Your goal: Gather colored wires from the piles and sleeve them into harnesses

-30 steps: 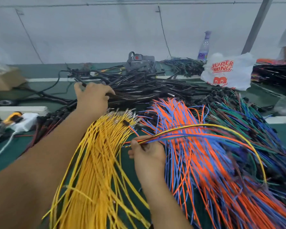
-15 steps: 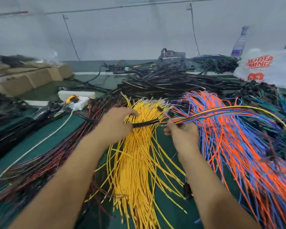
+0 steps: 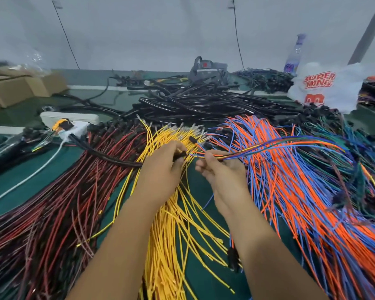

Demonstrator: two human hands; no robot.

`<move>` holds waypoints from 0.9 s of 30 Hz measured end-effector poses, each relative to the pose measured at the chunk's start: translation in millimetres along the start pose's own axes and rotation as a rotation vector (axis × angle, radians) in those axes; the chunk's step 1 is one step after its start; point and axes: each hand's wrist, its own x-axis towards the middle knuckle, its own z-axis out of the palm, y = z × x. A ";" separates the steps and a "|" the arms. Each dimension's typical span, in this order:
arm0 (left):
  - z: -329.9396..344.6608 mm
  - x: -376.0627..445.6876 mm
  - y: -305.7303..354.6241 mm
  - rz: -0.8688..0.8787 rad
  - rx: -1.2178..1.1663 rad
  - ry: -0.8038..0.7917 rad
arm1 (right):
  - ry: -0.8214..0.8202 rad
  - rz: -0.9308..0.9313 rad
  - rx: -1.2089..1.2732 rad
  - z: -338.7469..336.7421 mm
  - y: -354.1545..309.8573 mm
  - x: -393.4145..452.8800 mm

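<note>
A cardboard box [image 3: 20,87] sits at the far left of the green table [image 3: 26,189], its contents out of sight; a white printed bag [image 3: 327,87] stands at the far right, closed over whatever it holds. Four loose piles fan out: red-and-black wires [image 3: 52,208], yellow wires [image 3: 167,234], orange-and-blue wires [image 3: 301,191], and black tubes [image 3: 204,102] behind them. The left hand [image 3: 160,169] grips one black sleeve [image 3: 108,155], fingers curled round its end. The right hand [image 3: 221,169] pinches a small bundle of mixed wires [image 3: 279,146], whose tips sit just beside the sleeve's mouth. Compared with half a second ago, both hands are closer together above the yellow pile.
</note>
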 end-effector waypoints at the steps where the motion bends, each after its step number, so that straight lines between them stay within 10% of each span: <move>1: -0.8 -1.0 1.2 -0.009 -0.067 0.005 | -0.012 0.004 0.017 0.3 -0.1 0.0; 27: -18.7 -2.4 21.5 -0.148 -0.591 -0.004 | -0.146 -0.058 -0.061 -0.9 0.2 -3.9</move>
